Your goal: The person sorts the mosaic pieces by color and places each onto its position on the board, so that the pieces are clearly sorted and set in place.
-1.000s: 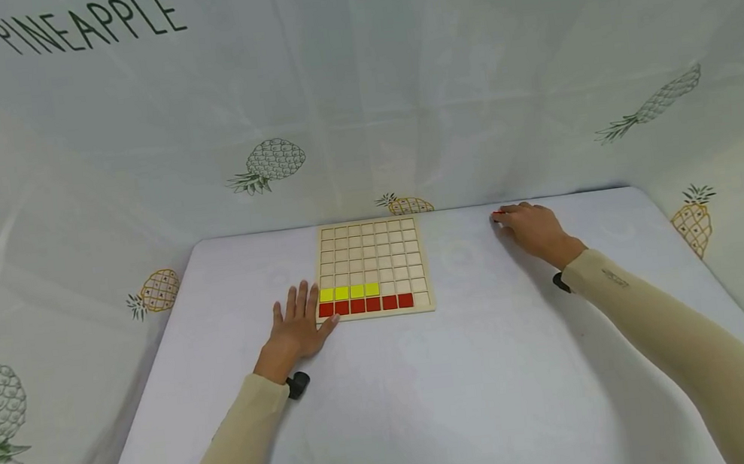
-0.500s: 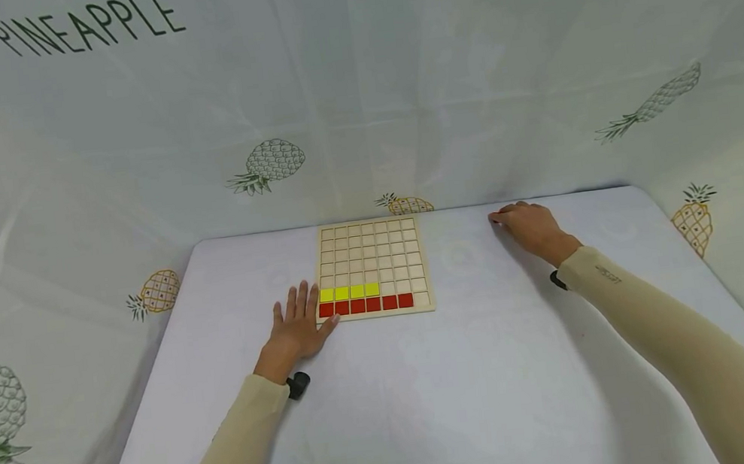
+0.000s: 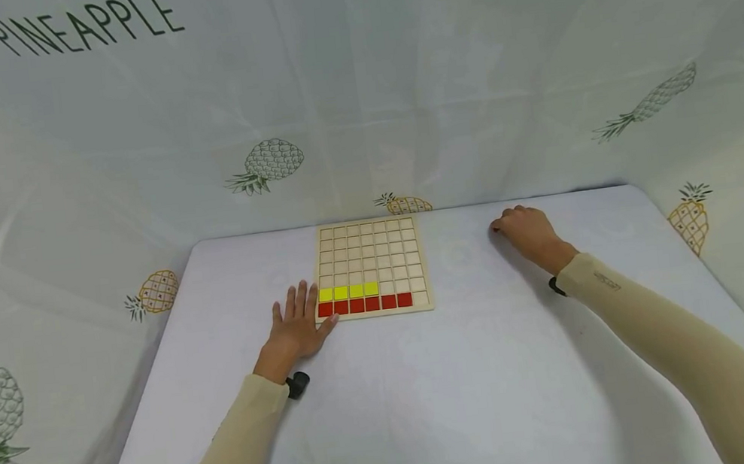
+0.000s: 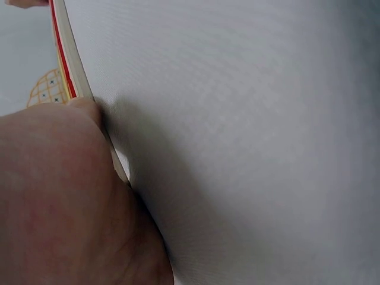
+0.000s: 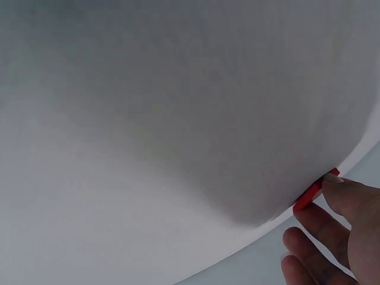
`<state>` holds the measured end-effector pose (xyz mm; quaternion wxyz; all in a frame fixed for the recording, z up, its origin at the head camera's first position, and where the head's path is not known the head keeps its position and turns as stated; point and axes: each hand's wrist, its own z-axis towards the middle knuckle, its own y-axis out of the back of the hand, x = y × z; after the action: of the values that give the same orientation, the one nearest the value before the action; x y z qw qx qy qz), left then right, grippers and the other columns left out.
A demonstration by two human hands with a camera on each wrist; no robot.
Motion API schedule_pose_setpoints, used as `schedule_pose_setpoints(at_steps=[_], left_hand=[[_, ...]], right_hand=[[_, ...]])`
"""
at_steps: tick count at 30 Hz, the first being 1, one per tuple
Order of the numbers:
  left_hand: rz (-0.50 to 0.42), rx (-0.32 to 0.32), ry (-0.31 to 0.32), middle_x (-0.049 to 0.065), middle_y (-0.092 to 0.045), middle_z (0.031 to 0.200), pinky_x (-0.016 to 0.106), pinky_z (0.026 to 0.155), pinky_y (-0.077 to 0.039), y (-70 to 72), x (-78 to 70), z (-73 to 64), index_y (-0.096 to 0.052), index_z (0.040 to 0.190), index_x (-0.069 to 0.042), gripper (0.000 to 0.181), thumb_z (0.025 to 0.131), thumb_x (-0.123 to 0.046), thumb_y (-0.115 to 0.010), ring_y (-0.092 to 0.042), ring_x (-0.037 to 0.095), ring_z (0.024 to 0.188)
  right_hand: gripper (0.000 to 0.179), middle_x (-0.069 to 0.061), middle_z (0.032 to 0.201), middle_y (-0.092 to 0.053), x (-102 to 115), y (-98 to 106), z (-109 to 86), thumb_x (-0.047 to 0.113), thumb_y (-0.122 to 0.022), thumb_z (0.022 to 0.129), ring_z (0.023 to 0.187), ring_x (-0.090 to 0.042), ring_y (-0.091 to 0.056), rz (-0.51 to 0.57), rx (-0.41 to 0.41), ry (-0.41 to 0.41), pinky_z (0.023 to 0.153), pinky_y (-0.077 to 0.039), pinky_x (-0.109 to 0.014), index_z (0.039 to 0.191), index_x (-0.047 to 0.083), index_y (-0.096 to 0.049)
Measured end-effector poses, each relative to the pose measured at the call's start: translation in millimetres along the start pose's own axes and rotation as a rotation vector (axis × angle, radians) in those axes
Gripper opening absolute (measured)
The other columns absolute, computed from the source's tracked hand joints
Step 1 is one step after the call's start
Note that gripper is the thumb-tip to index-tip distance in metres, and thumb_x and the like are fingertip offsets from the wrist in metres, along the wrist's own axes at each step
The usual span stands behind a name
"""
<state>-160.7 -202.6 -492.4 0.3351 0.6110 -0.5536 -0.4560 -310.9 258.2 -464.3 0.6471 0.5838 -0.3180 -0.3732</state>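
A wooden grid board (image 3: 371, 255) lies at the far middle of the table, its front row mostly filled with red square tiles (image 3: 357, 305) and the row behind partly filled with yellow tiles (image 3: 356, 291). My left hand (image 3: 293, 336) lies flat with spread fingers at the board's front left corner, thumb on its near edge. In the left wrist view the thumb meets the board's side. Off to the right of the board, my right hand (image 3: 527, 231) pinches a red tile (image 5: 312, 193) between thumb and forefinger, low over the table; the tile is hidden in the head view.
The white table (image 3: 431, 407) ends at the back against a hanging cloth (image 3: 467, 101) printed with pineapples. The same cloth covers both sides. A stretch of tabletop separates the board from my right hand.
My right hand has turned slightly and its fingers have drawn in, so the red tile no longer shows in the head view. The left hand and the board stay put.
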Motion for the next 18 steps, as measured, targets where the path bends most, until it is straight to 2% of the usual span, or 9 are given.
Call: schedule_pose_setpoints(at_steps=[9, 18], left_hand=[[-0.001, -0.002, -0.003, 0.022, 0.012, 0.176, 0.068, 0.127, 0.003, -0.5, 0.7, 2.6, 0.002, 0.169, -0.002, 0.090, 0.111, -0.057, -0.037, 0.010, 0.044, 0.162], [-0.006, 0.003, 0.007, 0.023, 0.012, 0.176, 0.068, 0.126, 0.004, -0.7, 1.7, 2.4, 0.003, 0.169, -0.001, 0.091, 0.111, -0.057, -0.039, 0.010, 0.044, 0.162]], right_hand=[[0.023, -0.016, 0.106, -0.078, 22.2, 3.3, -12.5, -0.008, -0.074, 0.093, 0.098, -0.038, -0.071, 0.031, -0.074, 0.070, 0.089, -0.059, -0.052, 0.112, 0.003, -0.081], [0.024, -0.014, 0.106, -0.079, 57.1, 8.8, -21.0, 0.000, -0.082, 0.089, 0.098, -0.035, -0.073, 0.080, -0.177, 0.146, 0.087, -0.061, -0.048, 0.112, 0.004, -0.082]])
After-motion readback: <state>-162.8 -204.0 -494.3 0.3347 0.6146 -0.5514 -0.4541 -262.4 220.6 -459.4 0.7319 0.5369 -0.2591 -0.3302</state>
